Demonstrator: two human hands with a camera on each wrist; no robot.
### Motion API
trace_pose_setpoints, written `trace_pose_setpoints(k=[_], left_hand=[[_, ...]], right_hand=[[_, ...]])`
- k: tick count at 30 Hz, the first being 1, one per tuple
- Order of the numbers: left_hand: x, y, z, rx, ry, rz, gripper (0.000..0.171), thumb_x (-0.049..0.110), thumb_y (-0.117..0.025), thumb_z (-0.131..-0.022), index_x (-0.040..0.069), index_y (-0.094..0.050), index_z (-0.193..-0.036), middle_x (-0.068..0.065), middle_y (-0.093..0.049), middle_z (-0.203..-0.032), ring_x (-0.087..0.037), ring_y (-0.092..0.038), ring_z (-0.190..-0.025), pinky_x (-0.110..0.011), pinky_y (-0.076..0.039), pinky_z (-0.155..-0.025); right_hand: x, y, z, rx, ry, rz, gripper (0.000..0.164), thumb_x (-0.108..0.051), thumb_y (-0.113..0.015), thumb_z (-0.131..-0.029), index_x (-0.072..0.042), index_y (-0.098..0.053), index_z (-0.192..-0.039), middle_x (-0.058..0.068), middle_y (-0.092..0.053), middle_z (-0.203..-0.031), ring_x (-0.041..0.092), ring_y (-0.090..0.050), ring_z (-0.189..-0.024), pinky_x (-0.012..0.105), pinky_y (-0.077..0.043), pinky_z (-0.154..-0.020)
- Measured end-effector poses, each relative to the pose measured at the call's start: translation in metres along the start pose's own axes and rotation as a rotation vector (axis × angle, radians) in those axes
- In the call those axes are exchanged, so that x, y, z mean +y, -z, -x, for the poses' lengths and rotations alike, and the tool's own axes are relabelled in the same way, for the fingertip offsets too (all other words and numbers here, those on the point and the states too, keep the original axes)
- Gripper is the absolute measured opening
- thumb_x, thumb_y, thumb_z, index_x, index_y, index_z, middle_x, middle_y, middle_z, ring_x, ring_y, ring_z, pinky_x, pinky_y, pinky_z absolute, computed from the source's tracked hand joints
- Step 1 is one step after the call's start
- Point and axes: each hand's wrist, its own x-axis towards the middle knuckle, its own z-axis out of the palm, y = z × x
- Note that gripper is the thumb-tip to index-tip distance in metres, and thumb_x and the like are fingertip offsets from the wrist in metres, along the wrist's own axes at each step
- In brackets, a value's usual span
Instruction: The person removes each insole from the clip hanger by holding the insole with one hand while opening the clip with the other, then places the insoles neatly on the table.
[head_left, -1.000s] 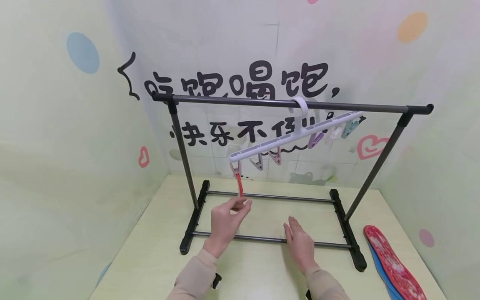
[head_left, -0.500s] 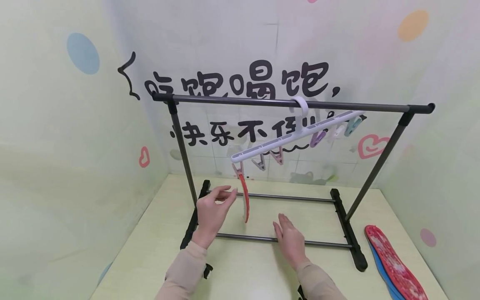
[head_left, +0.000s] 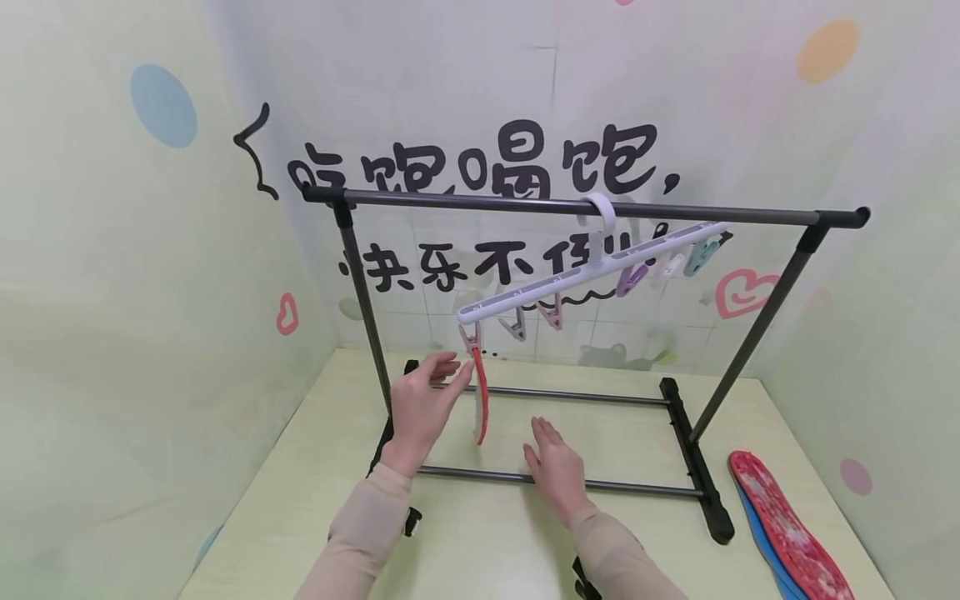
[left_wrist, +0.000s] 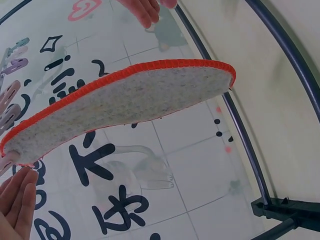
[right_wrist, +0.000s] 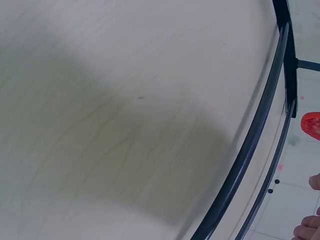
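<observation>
A red-edged insole [head_left: 482, 400] with a speckled grey underside [left_wrist: 125, 100] hangs edge-on from a pink clip [head_left: 471, 337] at the left end of a lavender clip hanger [head_left: 540, 290]. My left hand [head_left: 422, 402] is just left of the insole's upper part, thumb tip close to its edge and fingers loosely bent, holding nothing. In the left wrist view its fingertips [left_wrist: 20, 200] are right by the clipped end. Lower and to the right, my right hand [head_left: 557, 467] hovers over the rack's front bar with fingers extended and nothing in it.
The hanger hooks over the top bar of a black rack [head_left: 450, 202] standing on the table [head_left: 480, 533]. Several other clips, including a teal clip [head_left: 701, 255], hang from it. More insoles, one red-patterned [head_left: 787, 525] over a blue one [head_left: 776, 542], lie at right.
My left hand has let go of the insole's lower part, moved left, then up beside its upper end. The insole swung right and back. My right hand has drifted left.
</observation>
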Motion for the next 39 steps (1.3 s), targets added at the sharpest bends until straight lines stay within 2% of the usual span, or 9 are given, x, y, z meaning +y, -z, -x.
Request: trace_pose_setpoints(k=[7, 11, 17, 26, 34, 39], left_hand=[[-0.002, -0.003, -0.006, -0.004, 0.011, -0.031, 0.031, 0.023, -0.08, -0.083, -0.001, -0.073, -0.102, -0.013, -0.077, -0.091, -0.024, -0.075, -0.076, -0.034, -0.06, -0.063], [0.0, -0.004, -0.011, -0.003, 0.011, -0.045, 0.033, 0.027, -0.079, -0.084, 0.0, -0.074, -0.103, -0.013, -0.077, -0.092, -0.025, -0.075, -0.078, -0.036, -0.06, -0.067], [0.004, -0.009, -0.02, -0.016, 0.01, -0.022, 0.034, 0.028, -0.079, -0.085, 0.0, -0.074, -0.103, -0.014, -0.077, -0.093, -0.025, -0.076, -0.079, -0.037, -0.061, -0.07], [0.009, -0.013, -0.027, -0.039, 0.013, -0.019, 0.028, 0.029, -0.077, -0.086, 0.003, -0.075, -0.096, -0.01, -0.077, -0.088, -0.023, -0.076, -0.078, -0.037, -0.061, -0.07], [0.012, -0.017, -0.034, -0.032, 0.021, -0.031, 0.027, 0.032, -0.077, -0.086, 0.005, -0.073, -0.089, -0.009, -0.077, -0.081, -0.023, -0.076, -0.075, -0.036, -0.06, -0.066], [0.013, -0.02, -0.038, -0.023, 0.038, -0.047, 0.029, 0.033, -0.076, -0.087, 0.005, -0.071, -0.084, -0.011, -0.076, -0.08, -0.024, -0.076, -0.075, -0.037, -0.06, -0.066]], right_hand=[[-0.011, -0.004, -0.008, -0.032, 0.009, -0.002, 0.054, -0.021, -0.075, -0.086, 0.004, -0.059, -0.131, 0.022, -0.062, -0.132, 0.037, -0.062, -0.119, 0.045, -0.057, -0.084], [-0.016, -0.006, -0.01, -0.06, -0.006, -0.025, 0.064, -0.031, -0.079, -0.083, 0.004, -0.058, -0.132, 0.022, -0.062, -0.133, 0.037, -0.061, -0.12, 0.045, -0.056, -0.088], [-0.022, -0.009, -0.016, -0.071, -0.014, -0.056, 0.073, -0.043, -0.079, -0.08, 0.003, -0.058, -0.133, 0.023, -0.061, -0.133, 0.037, -0.061, -0.12, 0.046, -0.056, -0.089], [-0.037, -0.015, -0.02, -0.012, 0.034, -0.041, 0.065, -0.041, -0.074, -0.086, 0.008, -0.061, -0.126, 0.026, -0.064, -0.126, 0.04, -0.064, -0.114, 0.048, -0.057, -0.084], [-0.045, -0.018, -0.024, -0.07, 0.002, 0.002, 0.063, -0.042, -0.073, -0.087, 0.004, -0.061, -0.128, 0.022, -0.064, -0.129, 0.035, -0.063, -0.118, 0.044, -0.057, -0.086], [-0.051, -0.02, -0.024, -0.074, 0.007, 0.024, 0.064, -0.044, -0.074, -0.086, 0.003, -0.063, -0.127, 0.021, -0.066, -0.126, 0.034, -0.066, -0.114, 0.041, -0.059, -0.079]])
